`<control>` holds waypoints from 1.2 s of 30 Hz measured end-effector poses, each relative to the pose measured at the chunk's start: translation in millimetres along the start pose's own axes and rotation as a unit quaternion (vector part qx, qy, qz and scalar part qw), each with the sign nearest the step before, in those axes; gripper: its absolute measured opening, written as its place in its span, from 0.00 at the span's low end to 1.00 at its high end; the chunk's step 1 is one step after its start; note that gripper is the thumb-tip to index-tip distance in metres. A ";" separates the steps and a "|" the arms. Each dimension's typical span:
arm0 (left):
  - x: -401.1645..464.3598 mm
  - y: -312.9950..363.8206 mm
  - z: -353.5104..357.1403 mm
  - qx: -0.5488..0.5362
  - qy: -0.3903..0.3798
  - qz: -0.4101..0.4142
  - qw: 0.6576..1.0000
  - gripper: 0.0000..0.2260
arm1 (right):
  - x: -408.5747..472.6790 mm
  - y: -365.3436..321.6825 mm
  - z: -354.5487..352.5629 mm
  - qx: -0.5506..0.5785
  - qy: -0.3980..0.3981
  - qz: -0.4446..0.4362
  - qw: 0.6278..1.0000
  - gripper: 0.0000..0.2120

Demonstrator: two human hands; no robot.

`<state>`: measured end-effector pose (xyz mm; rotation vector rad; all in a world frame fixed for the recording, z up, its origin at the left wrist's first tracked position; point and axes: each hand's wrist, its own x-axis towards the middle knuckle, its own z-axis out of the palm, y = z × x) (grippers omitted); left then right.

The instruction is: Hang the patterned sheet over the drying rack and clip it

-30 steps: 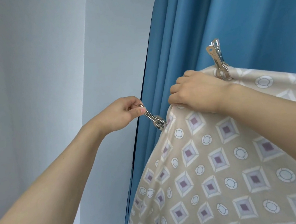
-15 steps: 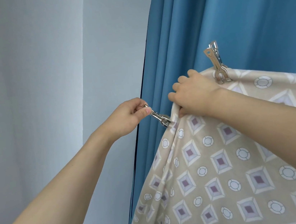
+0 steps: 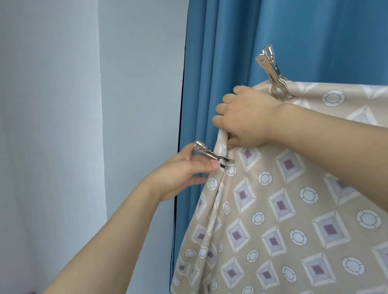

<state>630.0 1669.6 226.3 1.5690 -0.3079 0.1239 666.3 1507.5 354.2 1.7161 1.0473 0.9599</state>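
Patterned sheet [image 3: 294, 207]: beige, purple diamonds and white rings, filling the lower right of the frame, draped down from a top edge that runs from centre toward the upper right. The rack itself is hidden under the cloth; I cannot see the bar.

Change over the last second: my left hand [image 3: 181, 173] had the second clip [image 3: 213, 155] pinched by its handles and was bringing it to the gathered corner. Now the clip's mouth sits on the folded edge at frame centre, and my fingers [image 3: 211, 164] have loosened along its side, thumb lying against the shaft, the others spread. Handles no longer squeezed, as far as I can tell. I judge the clip has bitten and I am letting go. Whether it caught the bar beneath or only cloth, I cannot tell.

My right hand [image 3: 246, 117] is closed on the bunched corner just above the clip, knuckles up, keeping the fabric taut as before.

Meaning for the task: the corner looks pinned; a light tug test would confirm it before I release the right hand.

Counts: clips, two, both metal. The first clip [image 3: 273, 72] stands upright on the top edge, upper right of centre, just beyond my right wrist. Sheet, one. Hands, two. Behind everything, one blue curtain [image 3: 317, 7]; pale wall [image 3: 36, 118] at left.
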 end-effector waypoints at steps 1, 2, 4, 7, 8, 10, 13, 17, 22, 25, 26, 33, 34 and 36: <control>1.9 -6.1 5.9 -0.008 -0.009 -0.012 1.000 0.19 | 0.2 -0.3 -1.2 0.004 0.003 -0.002 1.000 0.20; 3.8 -12.3 11.1 -0.005 -0.009 -0.019 1.000 0.15 | 0.3 -0.9 -1.8 0.006 0.009 -0.004 1.000 0.20; 5.9 -21.5 20.0 0.030 0.020 -0.013 0.999 0.09 | -0.6 -2.1 -2.2 0.002 0.032 -0.010 0.999 0.20; 5.7 -27.3 26.4 0.077 0.053 0.018 0.996 0.05 | -4.2 -3.4 -2.0 -0.009 0.057 -0.008 0.998 0.20; 6.2 -27.5 26.1 0.083 0.050 0.018 0.995 0.05 | -5.4 -3.9 -0.8 -0.011 0.062 -0.008 0.998 0.20; 7.2 -28.0 23.3 0.103 0.037 0.009 0.994 0.04 | -7.3 -5.6 1.3 -0.021 0.078 -0.001 0.997 0.19; 8.4 -26.5 22.4 0.119 0.030 -0.004 0.992 0.06 | -9.0 -9.1 4.2 -0.029 0.094 0.014 0.995 0.17; 7.9 -26.9 24.7 0.124 0.034 -0.010 0.992 0.09 | -11.9 -14.6 11.0 0.007 0.134 0.023 0.991 0.15; 1.0 -25.9 23.2 0.124 0.037 -0.013 0.992 0.05 | -28.2 -21.5 19.9 0.050 0.179 0.053 0.981 0.23; -4.0 -24.4 22.5 0.144 0.050 -0.004 0.988 0.05 | -44.0 -30.1 17.7 0.096 0.191 0.078 0.974 0.23; -4.8 -24.1 20.6 0.148 0.058 0.004 0.987 0.04 | -49.2 -32.6 17.1 0.108 0.189 0.088 0.972 0.25; -20.3 -22.1 10.5 0.218 0.121 0.047 0.967 0.14 | -74.1 -45.5 5.1 0.192 0.184 0.140 0.954 0.26; -23.0 -24.9 8.8 0.221 0.133 0.052 0.965 0.13 | -75.8 -46.6 7.7 0.188 0.194 0.143 0.952 0.26; -27.0 -22.7 8.5 0.269 0.207 0.051 0.939 0.12 | -78.6 -49.8 5.7 0.205 0.201 0.157 0.945 0.26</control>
